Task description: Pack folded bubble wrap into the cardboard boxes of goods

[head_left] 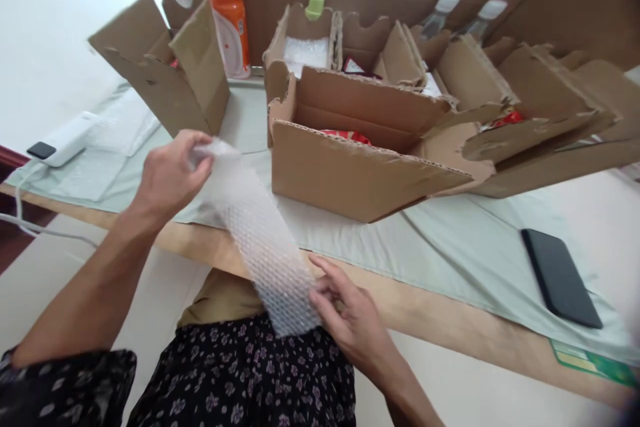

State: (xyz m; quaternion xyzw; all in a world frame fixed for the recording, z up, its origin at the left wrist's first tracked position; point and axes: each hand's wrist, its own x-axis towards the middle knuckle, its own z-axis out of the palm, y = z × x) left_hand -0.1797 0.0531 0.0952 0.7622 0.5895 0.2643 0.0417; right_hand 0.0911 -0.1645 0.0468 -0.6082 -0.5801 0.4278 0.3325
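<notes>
A long strip of bubble wrap [267, 244] is stretched at a slant between my two hands, over the table's near edge and my lap. My left hand [175, 170] grips its upper end, fingers curled over the film. The lower right corner is pinched by my right hand [345, 310], between thumb and fingers. Beyond the strip stands an open cardboard box [340, 170] with something red inside. A narrower cardboard box [170, 74] stands behind my left hand, tilted in view.
More open cardboard boxes [465, 74] line the back. An orange bottle [227, 14] and clear bottles [483, 17] stand behind them. Flat bubble wrap [95, 170] and a white corded device [70, 137] lie left. A black phone [560, 277] lies right, near a green card [593, 360].
</notes>
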